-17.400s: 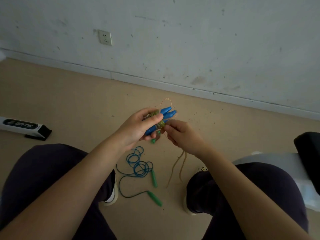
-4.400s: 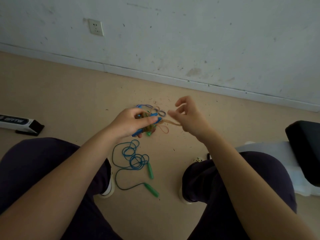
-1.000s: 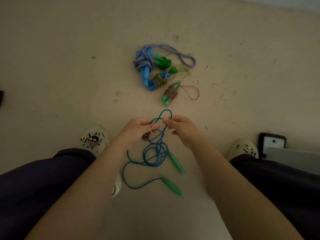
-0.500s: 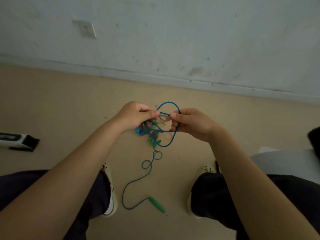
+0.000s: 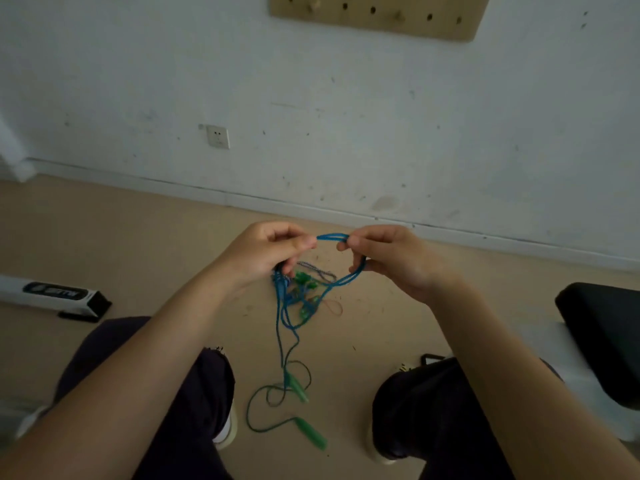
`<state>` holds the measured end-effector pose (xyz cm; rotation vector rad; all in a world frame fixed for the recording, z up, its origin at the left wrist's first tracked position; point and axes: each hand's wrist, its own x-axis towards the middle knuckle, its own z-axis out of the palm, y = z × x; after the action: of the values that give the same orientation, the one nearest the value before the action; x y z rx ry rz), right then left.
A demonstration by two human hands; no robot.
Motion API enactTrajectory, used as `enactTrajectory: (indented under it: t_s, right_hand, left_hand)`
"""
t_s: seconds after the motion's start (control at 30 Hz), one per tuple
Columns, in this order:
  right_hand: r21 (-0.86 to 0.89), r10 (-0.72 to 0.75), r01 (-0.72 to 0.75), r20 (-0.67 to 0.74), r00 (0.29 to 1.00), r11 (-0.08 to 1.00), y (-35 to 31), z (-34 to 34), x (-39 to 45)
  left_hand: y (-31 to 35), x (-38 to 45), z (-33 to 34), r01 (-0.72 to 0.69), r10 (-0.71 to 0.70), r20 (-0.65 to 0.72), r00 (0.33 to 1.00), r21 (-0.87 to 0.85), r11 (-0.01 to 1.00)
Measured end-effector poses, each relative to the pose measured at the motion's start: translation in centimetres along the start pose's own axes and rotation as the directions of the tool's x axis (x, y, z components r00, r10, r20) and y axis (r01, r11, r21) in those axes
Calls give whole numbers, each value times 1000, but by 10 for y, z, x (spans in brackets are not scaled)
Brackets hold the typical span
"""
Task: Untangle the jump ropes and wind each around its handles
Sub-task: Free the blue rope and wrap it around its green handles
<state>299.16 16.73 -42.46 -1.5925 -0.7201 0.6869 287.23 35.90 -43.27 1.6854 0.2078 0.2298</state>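
Observation:
A thin blue jump rope (image 5: 332, 237) is stretched between my two hands at chest height. My left hand (image 5: 266, 251) pinches one part of it and my right hand (image 5: 384, 258) pinches another, with a short length arched between them. Loops hang from both hands down to the floor. Its two green handles (image 5: 298, 388) (image 5: 311, 434) lie on the floor between my knees, one partly lifted. Behind the hanging loops lies a pile of wound ropes (image 5: 308, 282) with blue and green handles.
A white and black box (image 5: 52, 296) lies on the floor at the left. A black padded seat (image 5: 602, 337) stands at the right. The wall with a socket (image 5: 218, 136) and a wooden pegboard (image 5: 377, 12) rises behind. My knees frame the rope.
I have raised both hands and the blue rope higher, drawing more of it off the floor; the big loop between my hands has shrunk to a short arch. My view has tilted up.

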Motion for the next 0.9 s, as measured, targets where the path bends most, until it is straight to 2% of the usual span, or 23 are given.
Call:
enactTrajectory:
  t_s: [0.23,0.3,0.4,0.57,0.63,0.67,0.73,0.77,0.9]
  right_hand:
    - [-80,74,-85,-139,988,993,46,-18,3]
    - [-98,118,-133,-151,981,986,63,-20,2]
    - [-234,150,-181,-144,978,955,69,-19,5]
    - [-308,90,-146,-187,978,940,67,-28,11]
    - [-173,63,-89,-152,986,981,66,-29,10]
    - [-35,62,-67,-127,990,997,66,-29,10]
    - [249,92,-72,-68,993,966,64,-25,10]
    - [299,94,-73,-56,994,951,63,-22,10]
    - [175,73,-59,-80,994,983,64,-7,11]
  left_hand:
    - [-55,-1,-13,194,-186,-79,979,103,976]
    - [-62,0,-11,200,-189,-100,977,120,972]
    - [-64,7,-11,186,-168,-141,976,121,975]
    - [-66,15,-15,178,-160,-97,982,219,959]
    - [-65,16,-15,175,-160,-80,984,234,956]
    - [-65,17,-15,177,-162,-86,983,226,958]
    - [-67,18,-20,176,-163,-92,982,169,970]
    - [-67,18,-22,169,-159,-82,984,131,977]
    - [-69,14,-18,148,-148,-8,989,47,988]
